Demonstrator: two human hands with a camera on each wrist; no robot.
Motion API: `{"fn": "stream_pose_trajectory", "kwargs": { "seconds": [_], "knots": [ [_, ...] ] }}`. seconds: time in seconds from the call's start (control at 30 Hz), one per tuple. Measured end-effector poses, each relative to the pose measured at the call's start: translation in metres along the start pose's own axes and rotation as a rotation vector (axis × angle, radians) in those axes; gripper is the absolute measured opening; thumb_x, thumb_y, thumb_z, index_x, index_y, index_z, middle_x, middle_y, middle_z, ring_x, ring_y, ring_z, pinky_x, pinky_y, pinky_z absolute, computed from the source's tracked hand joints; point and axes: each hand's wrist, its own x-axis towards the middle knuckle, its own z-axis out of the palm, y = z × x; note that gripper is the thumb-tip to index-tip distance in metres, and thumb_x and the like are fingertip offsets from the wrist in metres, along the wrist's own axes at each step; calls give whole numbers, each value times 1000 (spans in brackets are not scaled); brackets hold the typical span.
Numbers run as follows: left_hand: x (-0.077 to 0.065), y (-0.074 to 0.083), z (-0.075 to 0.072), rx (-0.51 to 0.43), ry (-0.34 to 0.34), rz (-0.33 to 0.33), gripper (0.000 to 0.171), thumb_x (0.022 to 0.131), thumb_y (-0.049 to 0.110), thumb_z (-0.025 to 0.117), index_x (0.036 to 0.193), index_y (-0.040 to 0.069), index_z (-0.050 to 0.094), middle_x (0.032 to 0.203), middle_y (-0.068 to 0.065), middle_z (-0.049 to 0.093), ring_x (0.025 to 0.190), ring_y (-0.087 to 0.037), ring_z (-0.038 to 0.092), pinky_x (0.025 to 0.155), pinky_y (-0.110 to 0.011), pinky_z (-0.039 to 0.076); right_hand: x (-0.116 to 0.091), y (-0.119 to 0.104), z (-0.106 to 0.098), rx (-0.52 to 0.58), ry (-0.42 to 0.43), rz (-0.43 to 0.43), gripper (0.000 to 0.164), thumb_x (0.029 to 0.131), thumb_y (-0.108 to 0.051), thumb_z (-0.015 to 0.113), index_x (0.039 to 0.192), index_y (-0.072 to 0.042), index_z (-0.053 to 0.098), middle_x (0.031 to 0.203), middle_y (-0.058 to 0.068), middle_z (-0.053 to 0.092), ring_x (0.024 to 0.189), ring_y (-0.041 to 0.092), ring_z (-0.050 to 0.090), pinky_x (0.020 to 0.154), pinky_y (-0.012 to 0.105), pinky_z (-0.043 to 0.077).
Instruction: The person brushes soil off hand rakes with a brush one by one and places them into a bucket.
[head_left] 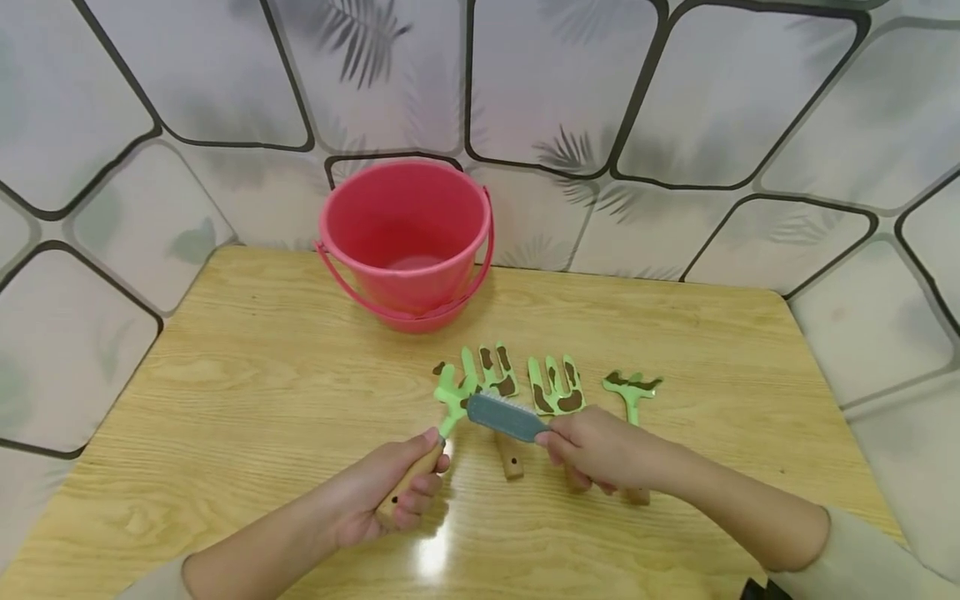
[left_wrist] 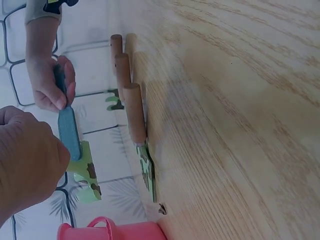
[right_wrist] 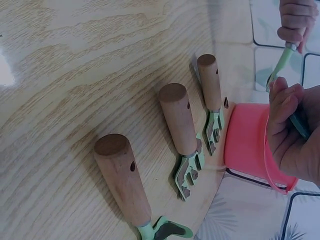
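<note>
- Left hand (head_left: 408, 492) curls round the wooden handle of a green-headed, brown-blotched garden tool (head_left: 453, 398), raised above the wood-grain table (head_left: 300, 400), apparently to expose the head.
- Right hand (head_left: 600, 450) grips a flat grey-blue bristle brush (head_left: 506, 417) by its narrow end, likely freeing the bristles; contact is unconfirmed.
- Three similar wooden-handled tools (head_left: 557, 402) lie side by side, handles nearest the person, presumably for easy pickup.
- Pink round bucket (head_left: 405, 283) stands upright behind, probably for clearance.
</note>
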Motion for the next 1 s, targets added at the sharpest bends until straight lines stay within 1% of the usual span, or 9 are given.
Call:
{"fn": "stream_pose_trajectory", "kwargs": {
  "seconds": [0.07,0.2,0.3,0.37,0.47,0.6,0.73,0.83,1.0],
  "knots": [
    [1,0,2,6,15,2,32,101,41,37,89,13,45,57,13,40,43,5,37,39,-6,29,3,2,-1,62,-23,-3,40,102,-32,40,76,-6,53,48,-1,50,31,3,36,31,16,32],
    [3,0,5,13,37,-5,32,101,40,37,88,12,45,57,13,39,43,5,36,39,-6,28,12,8,-3,218,-93,-46,42,103,-25,40,73,1,53,46,-1,51,30,5,40,29,18,34],
    [6,-2,6,14,46,-19,33,102,40,36,87,12,45,56,13,39,43,5,35,39,-6,27,19,14,-3,298,-137,-71,43,102,-22,40,72,6,53,45,-1,50,31,6,42,29,20,35],
    [7,-3,6,21,57,-29,33,101,40,35,87,12,45,56,12,38,43,5,35,39,-6,27,23,17,-1,340,-149,-48,43,102,-23,41,73,6,53,45,-1,50,31,6,41,30,20,35],
    [10,-6,7,46,66,-33,33,101,41,35,87,12,45,56,12,38,43,4,33,40,-7,27,29,18,4,404,-151,7,43,101,-26,43,74,6,54,45,-1,48,31,6,39,30,20,34],
    [14,-10,11,95,59,-34,33,101,39,35,87,12,45,57,12,38,43,4,34,40,-7,29,39,7,10,461,-127,68,43,101,-28,43,76,5,55,47,-1,47,31,7,38,30,19,32],
    [18,-11,13,115,86,-10,31,101,40,37,91,12,46,58,12,39,44,3,34,40,-8,30,46,-7,9,505,-116,46,42,101,-29,43,76,2,56,48,0,47,32,7,38,30,18,32],
    [18,-10,12,104,98,7,32,101,41,38,93,12,46,58,12,39,44,3,33,40,-8,30,44,-12,1,543,-114,16,40,100,-30,44,77,1,56,48,-1,48,32,7,39,31,18,33],
    [17,-10,6,86,95,6,33,101,42,37,94,11,45,58,11,38,44,3,33,39,-8,29,30,-5,-15,576,-104,0,41,100,-32,46,78,1,54,47,-1,49,32,6,39,31,19,34]
  ]
}}
